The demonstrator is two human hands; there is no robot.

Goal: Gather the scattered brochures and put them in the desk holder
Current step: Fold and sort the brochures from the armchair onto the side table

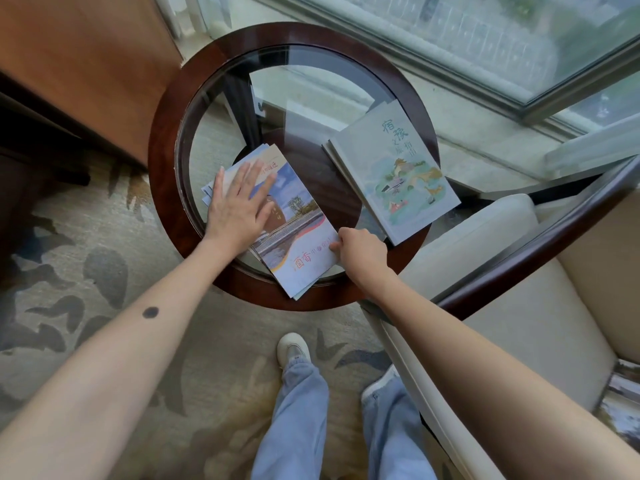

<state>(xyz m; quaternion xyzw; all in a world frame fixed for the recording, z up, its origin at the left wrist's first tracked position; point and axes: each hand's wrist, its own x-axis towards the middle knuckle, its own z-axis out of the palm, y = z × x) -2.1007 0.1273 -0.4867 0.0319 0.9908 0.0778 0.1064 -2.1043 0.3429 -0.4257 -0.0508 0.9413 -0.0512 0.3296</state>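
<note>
Paper brochures (298, 244) flat on round glass table (162, 188)

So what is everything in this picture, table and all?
table: one, dark wood rim, glass top, centre
brochures: fanned stack, count unclear, blue and white, near side of table
booklets: at least two stacked, grey-green, right side of table, apart from the brochures
armchair: one, cream, dark wood arm, right
cabinet: one, brown wood, upper left
carpet: one, beige with grey pattern, floor
window: one, pale frame, top right
trousers: light blue, bottom centre
shoes: two, white, on carpet
left hand: flat on brochures
right hand: pinches top brochure's edge
</note>
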